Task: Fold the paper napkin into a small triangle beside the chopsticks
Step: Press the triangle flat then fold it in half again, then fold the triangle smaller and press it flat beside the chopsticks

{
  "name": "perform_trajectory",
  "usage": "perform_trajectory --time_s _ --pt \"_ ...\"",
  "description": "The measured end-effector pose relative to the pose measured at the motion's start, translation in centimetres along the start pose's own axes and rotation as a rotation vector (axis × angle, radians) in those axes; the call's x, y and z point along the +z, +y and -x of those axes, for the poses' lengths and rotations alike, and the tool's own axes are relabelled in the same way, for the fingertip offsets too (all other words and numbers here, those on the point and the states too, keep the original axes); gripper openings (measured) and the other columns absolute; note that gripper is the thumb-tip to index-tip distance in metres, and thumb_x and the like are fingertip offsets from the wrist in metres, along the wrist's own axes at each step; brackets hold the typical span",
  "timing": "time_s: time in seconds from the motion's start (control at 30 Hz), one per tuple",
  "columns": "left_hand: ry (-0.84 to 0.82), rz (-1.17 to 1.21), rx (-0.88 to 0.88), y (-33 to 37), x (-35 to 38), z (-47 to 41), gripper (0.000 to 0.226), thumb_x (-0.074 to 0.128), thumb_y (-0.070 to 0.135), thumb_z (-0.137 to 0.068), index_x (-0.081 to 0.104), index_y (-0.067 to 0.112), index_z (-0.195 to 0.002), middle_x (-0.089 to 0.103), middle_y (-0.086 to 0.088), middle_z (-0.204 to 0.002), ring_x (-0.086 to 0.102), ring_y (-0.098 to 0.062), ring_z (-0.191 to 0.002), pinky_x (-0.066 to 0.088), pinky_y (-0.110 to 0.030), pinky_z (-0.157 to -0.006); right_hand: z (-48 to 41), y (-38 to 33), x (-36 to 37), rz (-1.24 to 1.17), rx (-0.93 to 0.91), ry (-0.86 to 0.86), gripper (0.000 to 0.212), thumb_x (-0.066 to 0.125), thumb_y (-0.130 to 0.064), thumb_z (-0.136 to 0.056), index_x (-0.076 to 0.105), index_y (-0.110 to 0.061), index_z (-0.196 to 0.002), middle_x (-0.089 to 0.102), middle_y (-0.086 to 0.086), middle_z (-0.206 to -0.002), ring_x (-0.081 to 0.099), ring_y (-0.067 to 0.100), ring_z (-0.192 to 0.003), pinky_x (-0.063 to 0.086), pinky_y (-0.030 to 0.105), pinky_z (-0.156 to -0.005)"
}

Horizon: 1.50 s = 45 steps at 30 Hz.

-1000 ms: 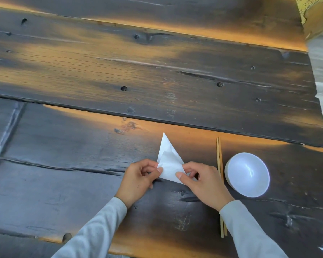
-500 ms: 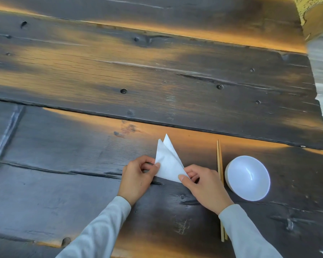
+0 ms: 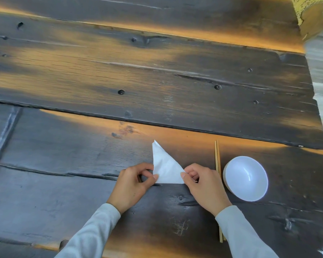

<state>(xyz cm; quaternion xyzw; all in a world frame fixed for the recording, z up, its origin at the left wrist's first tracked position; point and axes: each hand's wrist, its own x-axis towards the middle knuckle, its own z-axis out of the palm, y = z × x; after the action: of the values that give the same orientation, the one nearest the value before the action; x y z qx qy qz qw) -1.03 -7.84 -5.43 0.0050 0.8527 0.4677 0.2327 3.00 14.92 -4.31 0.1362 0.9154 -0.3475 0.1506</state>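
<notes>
The white paper napkin (image 3: 165, 167) lies on the dark wooden table (image 3: 157, 81) as a triangle, its tip pointing away from me. My left hand (image 3: 133, 185) pinches its near left corner between thumb and forefinger. My right hand (image 3: 203, 187) pinches the near right corner the same way. A pair of light wooden chopsticks (image 3: 217, 155) lies just right of the napkin, running toward me; my right hand and sleeve cover their middle part.
A white bowl (image 3: 247, 178) stands right of the chopsticks. The table's right edge (image 3: 317, 108) drops to a pale floor. A yellowish object (image 3: 313, 15) sits at the far right corner. Wide bare planks stretch to the left and beyond.
The napkin's tip has swung to the left and the sheet has flattened onto the table. Both hands stay pinched on its near corners, now spread a little wider apart.
</notes>
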Motion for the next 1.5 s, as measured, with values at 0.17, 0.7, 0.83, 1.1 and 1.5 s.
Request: perform_trajectory --time_s 0.17,0.7,0.83,1.1,1.5 --pt "0.056 -0.011 -0.057 0.2 0.4 -0.3 0.007 0.079 0.03 -0.084 0.073 0.028 -0.087 0.072 0.016 -0.068 0.051 -0.001 -0.056 0.039 -0.007 -0.06 0.3 0.0 0.5 0.045 -0.014 0.04 0.011 0.062 -0.039 -0.094 0.068 -0.031 -0.087 0.065 -0.019 -0.076 0.061 0.009 -0.078 0.054 0.04 -0.084" --pt "0.141 -0.062 -0.204 0.6 0.9 -0.8 0.021 0.079 0.043 -0.081 0.071 0.027 -0.069 0.071 0.016 -0.063 0.063 0.0 -0.065 0.04 -0.009 -0.066 0.2 0.6 1.2 -0.005 0.02 0.022 0.011 0.062 -0.041 -0.093 0.064 -0.034 -0.084 0.061 -0.021 -0.071 0.062 0.008 -0.071 0.051 0.018 -0.067" --pt "0.157 -0.059 -0.215 0.8 1.0 -1.0 0.023 0.08 0.042 -0.08 0.072 0.025 -0.067 0.071 0.014 -0.06 0.066 -0.002 -0.065 0.044 -0.016 -0.067 0.1 0.6 1.2 -0.008 0.027 0.016 0.011 0.062 -0.041 -0.093 0.064 -0.034 -0.086 0.063 -0.019 -0.074 0.062 0.007 -0.072 0.049 0.016 -0.068" --pt "0.155 -0.051 -0.211 0.9 0.8 -0.9 0.021 0.082 0.038 -0.08 0.073 0.024 -0.067 0.071 0.016 -0.061 0.065 0.0 -0.064 0.041 -0.005 -0.062 0.3 0.7 1.3 -0.017 0.035 0.015 0.008 0.063 -0.041 -0.093 0.064 -0.034 -0.088 0.064 -0.017 -0.077 0.062 0.007 -0.074 0.046 0.012 -0.068" --pt "0.136 -0.035 -0.253 1.0 0.7 -1.2 0.022 0.083 0.036 -0.078 0.072 0.022 -0.065 0.067 0.011 -0.053 0.056 0.0 -0.046 0.056 -0.027 -0.066 0.2 0.8 1.5 -0.02 0.037 0.038 0.008 0.065 -0.042 -0.091 0.062 -0.036 -0.087 0.062 -0.019 -0.076 0.062 0.006 -0.072 0.043 0.011 -0.065"
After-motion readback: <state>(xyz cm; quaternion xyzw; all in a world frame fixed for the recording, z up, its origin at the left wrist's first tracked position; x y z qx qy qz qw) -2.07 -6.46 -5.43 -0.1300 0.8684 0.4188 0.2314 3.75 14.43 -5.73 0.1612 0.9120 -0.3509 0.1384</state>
